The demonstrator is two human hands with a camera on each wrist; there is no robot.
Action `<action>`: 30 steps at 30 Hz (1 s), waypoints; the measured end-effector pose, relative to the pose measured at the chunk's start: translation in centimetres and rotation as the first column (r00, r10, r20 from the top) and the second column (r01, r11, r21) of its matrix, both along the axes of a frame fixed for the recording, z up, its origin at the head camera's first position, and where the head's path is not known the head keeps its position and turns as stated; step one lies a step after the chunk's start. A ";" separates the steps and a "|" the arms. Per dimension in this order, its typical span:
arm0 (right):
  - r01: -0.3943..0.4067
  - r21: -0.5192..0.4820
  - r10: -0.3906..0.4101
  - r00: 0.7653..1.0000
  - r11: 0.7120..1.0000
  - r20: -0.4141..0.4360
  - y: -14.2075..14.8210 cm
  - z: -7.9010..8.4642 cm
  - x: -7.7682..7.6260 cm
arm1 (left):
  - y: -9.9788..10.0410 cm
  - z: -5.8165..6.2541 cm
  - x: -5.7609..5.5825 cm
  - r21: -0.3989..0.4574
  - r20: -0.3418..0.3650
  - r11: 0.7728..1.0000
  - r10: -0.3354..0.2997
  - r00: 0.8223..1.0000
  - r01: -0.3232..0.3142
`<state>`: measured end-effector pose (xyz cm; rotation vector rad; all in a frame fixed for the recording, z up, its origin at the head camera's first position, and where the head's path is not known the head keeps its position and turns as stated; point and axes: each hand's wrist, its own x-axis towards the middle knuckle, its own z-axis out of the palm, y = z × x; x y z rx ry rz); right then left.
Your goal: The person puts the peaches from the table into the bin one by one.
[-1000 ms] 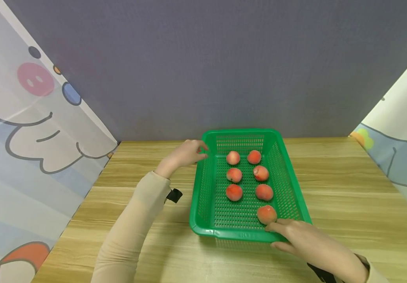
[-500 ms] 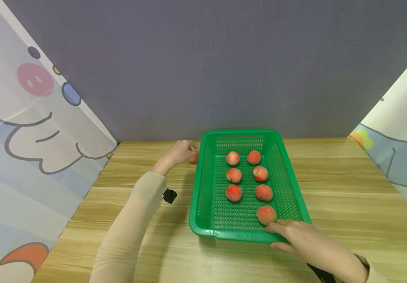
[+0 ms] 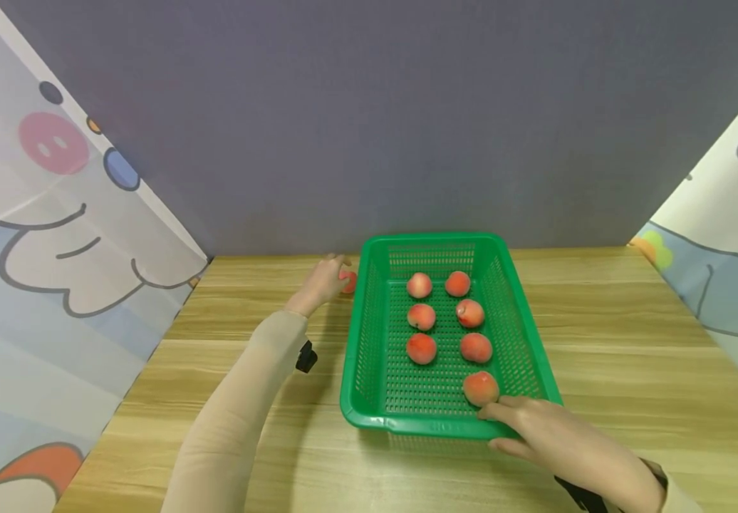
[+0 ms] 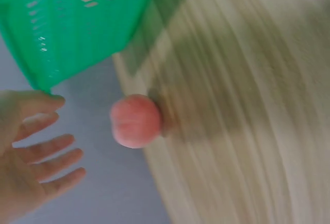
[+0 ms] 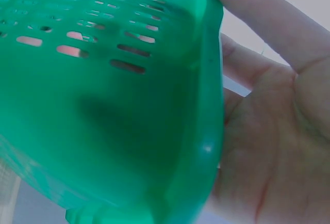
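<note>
A lone peach [image 4: 135, 121] rests on the wooden table just left of the green plastic basket [image 3: 351, 370]. Beside this peach is my left hand [image 3: 325, 279]; in the left wrist view its fingers are spread and apart from the fruit. My right hand [image 3: 538, 427] grips the basket's near right corner, fingers over the rim and thumb outside, as the rim [image 5: 209, 126] in the right wrist view also shows. Inside the basket several peaches stand in two columns, the right one longer. The nearest peach [image 3: 481, 389] lies close to my right fingertips.
A grey partition [image 3: 369, 128] rises behind the wooden table [image 3: 612, 342]. Cartoon-printed panels, one on the left [image 3: 35, 214] and one on the right [image 3: 721, 263], flank the table.
My left hand has moved left from over the basket's left rim to the peach outside, which has come into sight. The right hand keeps its grip on the corner.
</note>
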<state>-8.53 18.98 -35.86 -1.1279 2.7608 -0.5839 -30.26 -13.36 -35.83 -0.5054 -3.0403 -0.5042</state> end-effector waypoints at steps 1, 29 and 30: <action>-0.004 -0.003 0.004 1.000 1.000 -0.001 0.0 0.0 0.0 | 0.0 -0.2 -0.1 0.000 0.001 1.000 0.000 1.000 0.000; -0.006 -0.006 0.006 1.000 1.000 -0.028 0.0 -0.1 0.1 | -0.3 -4.2 -2.2 -0.064 0.108 0.997 -0.025 0.994 0.032; -0.007 -0.006 0.006 1.000 1.000 -0.030 0.0 -0.1 0.1 | -0.3 -4.3 -2.1 -0.064 0.109 0.997 -0.025 0.994 0.032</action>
